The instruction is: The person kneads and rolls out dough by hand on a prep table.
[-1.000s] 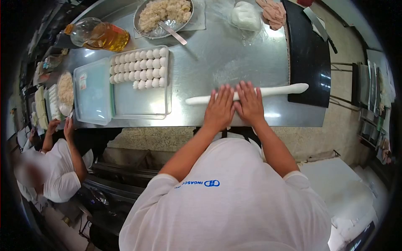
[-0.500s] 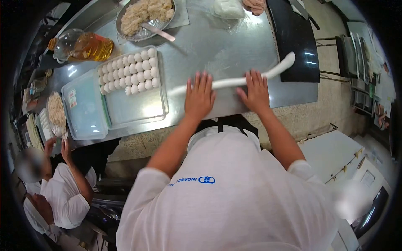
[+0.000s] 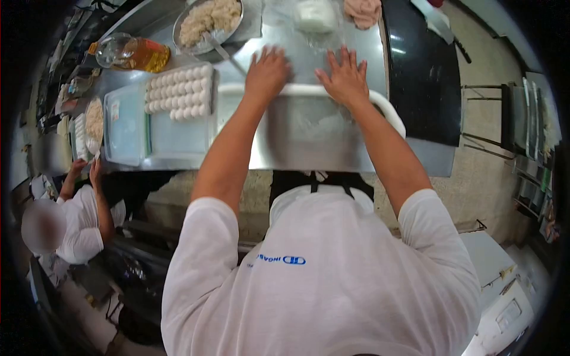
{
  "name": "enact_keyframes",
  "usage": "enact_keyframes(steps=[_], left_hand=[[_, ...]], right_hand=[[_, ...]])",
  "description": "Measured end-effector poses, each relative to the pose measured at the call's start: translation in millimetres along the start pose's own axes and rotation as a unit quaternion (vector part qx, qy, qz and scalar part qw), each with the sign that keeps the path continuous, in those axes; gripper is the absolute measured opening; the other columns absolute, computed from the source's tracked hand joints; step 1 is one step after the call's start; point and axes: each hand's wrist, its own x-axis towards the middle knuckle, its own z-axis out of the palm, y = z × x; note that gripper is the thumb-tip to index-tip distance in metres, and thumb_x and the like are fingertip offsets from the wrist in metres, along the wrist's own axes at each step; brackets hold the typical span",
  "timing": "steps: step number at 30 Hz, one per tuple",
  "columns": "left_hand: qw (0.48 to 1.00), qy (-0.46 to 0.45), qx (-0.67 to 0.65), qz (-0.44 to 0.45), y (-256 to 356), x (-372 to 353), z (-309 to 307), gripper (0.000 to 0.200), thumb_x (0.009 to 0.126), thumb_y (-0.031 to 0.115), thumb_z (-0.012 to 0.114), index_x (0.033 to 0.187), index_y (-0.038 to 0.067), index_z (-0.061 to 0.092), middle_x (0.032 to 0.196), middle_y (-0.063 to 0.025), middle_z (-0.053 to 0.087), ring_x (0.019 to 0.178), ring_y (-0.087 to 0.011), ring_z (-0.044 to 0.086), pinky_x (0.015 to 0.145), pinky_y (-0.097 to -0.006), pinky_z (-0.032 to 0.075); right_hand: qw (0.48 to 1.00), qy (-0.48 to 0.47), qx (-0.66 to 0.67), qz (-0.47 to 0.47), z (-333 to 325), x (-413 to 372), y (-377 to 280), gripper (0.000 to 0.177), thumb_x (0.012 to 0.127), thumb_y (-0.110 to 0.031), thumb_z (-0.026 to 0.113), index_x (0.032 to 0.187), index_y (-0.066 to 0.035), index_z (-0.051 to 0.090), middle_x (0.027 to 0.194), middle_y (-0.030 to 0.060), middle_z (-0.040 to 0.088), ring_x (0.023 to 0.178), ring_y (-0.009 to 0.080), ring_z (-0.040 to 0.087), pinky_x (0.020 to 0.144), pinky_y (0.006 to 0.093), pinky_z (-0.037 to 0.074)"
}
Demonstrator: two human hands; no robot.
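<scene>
A long white dough rope (image 3: 303,90) lies across the metal table (image 3: 297,145), its right end curving down near the black board. My left hand (image 3: 267,72) rests across the rope toward its left part, palm down, the fingers extended past it and a little blurred. Farther right, my right hand (image 3: 345,76) lies palm down over the rope with fingers spread. Neither hand is closed round the dough. The parts of the rope under both palms are hidden.
A tray of white dough balls (image 3: 184,92), an oil bottle (image 3: 130,53) and a bowl of filling (image 3: 209,22) with a spatula stand left. Behind are white dough (image 3: 314,15) and pink dough (image 3: 363,12). A knife lies on the black board (image 3: 421,77). A co-worker (image 3: 83,222) is at lower left.
Both hands have moved forward over the table, away from my body. The rope now sits farther forward, and its right end bends toward me instead of away.
</scene>
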Motion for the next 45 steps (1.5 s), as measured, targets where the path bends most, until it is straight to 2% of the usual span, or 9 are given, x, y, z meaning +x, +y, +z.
enact_keyframes(steps=[3, 7, 11, 15, 18, 21, 33, 38, 45], left_hand=[[0.984, 0.030, -0.119, 0.130, 65.5, 9.1, 17.6, 0.055, 0.108, 0.035, 0.048, 0.149, -0.002, 0.051, 0.158, -0.0219, 0.050, 0.147, -0.0432, 0.044, 0.123, -0.0527, 0.032], [0.995, -0.032, -0.080, -0.045, 152.2, -111.2, 2.7, 0.066, 0.107, 0.044, 0.046, 0.155, -0.001, 0.045, 0.164, -0.0227, 0.041, 0.155, -0.0426, 0.032, 0.126, -0.0600, 0.019], [0.990, -0.060, -0.074, -0.104, 177.6, -201.2, 2.7, 0.077, 0.104, 0.051, 0.050, 0.160, 0.000, 0.037, 0.169, -0.0234, 0.032, 0.158, -0.0431, 0.025, 0.127, -0.0631, 0.012], [0.994, 0.011, -0.031, -0.108, 146.3, -146.7, 24.0, 0.082, 0.102, 0.055, 0.053, 0.161, 0.000, 0.036, 0.169, -0.0242, 0.030, 0.158, -0.0464, 0.024, 0.125, -0.0659, 0.012], [0.985, -0.058, 0.015, -0.165, 117.8, -57.1, 11.9, 0.095, 0.097, 0.070, 0.049, 0.162, 0.002, 0.035, 0.170, -0.0268, 0.026, 0.158, -0.0475, 0.023, 0.125, -0.0667, 0.013], [0.976, 0.025, -0.034, -0.215, 96.8, -10.2, 17.7, 0.101, 0.095, 0.073, 0.049, 0.162, -0.002, 0.033, 0.171, -0.0279, 0.023, 0.159, -0.0452, 0.019, 0.127, -0.0633, 0.010], [0.979, -0.071, -0.075, -0.176, 103.3, -252.3, -24.6, 0.084, 0.102, 0.055, 0.054, 0.163, 0.002, 0.033, 0.170, -0.0226, 0.030, 0.160, -0.0393, 0.022, 0.127, -0.0648, 0.011], [0.983, -0.040, 0.013, -0.178, 34.1, -136.0, -8.2, 0.086, 0.102, 0.064, 0.046, 0.162, 0.003, 0.035, 0.169, -0.0236, 0.031, 0.159, -0.0432, 0.021, 0.126, -0.0661, 0.008], [0.997, 0.051, -0.020, -0.059, -16.4, -61.9, 12.1, 0.079, 0.103, 0.056, 0.048, 0.158, 0.000, 0.042, 0.167, -0.0242, 0.035, 0.157, -0.0457, 0.026, 0.126, -0.0659, 0.013]], right_hand=[[0.998, -0.004, -0.016, -0.062, -2.0, -42.2, -1.0, 0.076, 0.103, -0.056, 0.045, 0.162, -0.007, 0.038, 0.170, 0.0233, 0.030, 0.159, 0.0422, 0.022, 0.128, 0.0616, 0.010], [0.984, -0.040, 0.039, -0.169, -15.9, -142.6, 5.1, 0.072, 0.099, -0.040, 0.056, 0.153, 0.008, 0.045, 0.162, 0.0268, 0.042, 0.156, 0.0415, 0.032, 0.128, 0.0566, 0.018], [0.964, -0.071, 0.177, -0.187, -34.2, -207.3, 22.8, 0.067, 0.099, -0.037, 0.060, 0.156, -0.004, 0.047, 0.164, 0.0181, 0.043, 0.155, 0.0366, 0.035, 0.128, 0.0556, 0.019], [0.981, 0.000, 0.088, -0.171, -32.5, -161.0, 26.5, 0.065, 0.100, -0.045, 0.060, 0.158, -0.016, 0.049, 0.165, 0.0113, 0.044, 0.155, 0.0341, 0.036, 0.127, 0.0609, 0.017], [0.991, 0.030, 0.034, -0.122, -18.0, -97.9, 37.9, 0.068, 0.100, -0.054, 0.057, 0.158, -0.017, 0.049, 0.164, 0.0187, 0.042, 0.154, 0.0395, 0.035, 0.124, 0.0670, 0.018], [0.997, -0.011, 0.003, -0.072, -27.3, -50.4, 41.5, 0.072, 0.102, -0.057, 0.053, 0.160, -0.016, 0.045, 0.167, 0.0217, 0.037, 0.156, 0.0430, 0.030, 0.124, 0.0667, 0.018], [0.985, -0.043, 0.103, -0.132, -39.7, -214.2, 22.3, 0.082, 0.095, -0.050, 0.067, 0.157, -0.002, 0.043, 0.165, 0.0241, 0.037, 0.155, 0.0437, 0.031, 0.128, 0.0567, 0.018], [0.999, 0.009, -0.014, -0.035, -16.7, -157.6, 10.1, 0.073, 0.100, -0.053, 0.060, 0.162, -0.019, 0.042, 0.170, 0.0165, 0.032, 0.158, 0.0417, 0.026, 0.126, 0.0635, 0.014], [0.993, 0.022, -0.094, 0.072, -11.1, -86.4, 12.2, 0.073, 0.101, -0.057, 0.054, 0.160, -0.016, 0.044, 0.167, 0.0209, 0.035, 0.156, 0.0432, 0.028, 0.125, 0.0640, 0.019]])
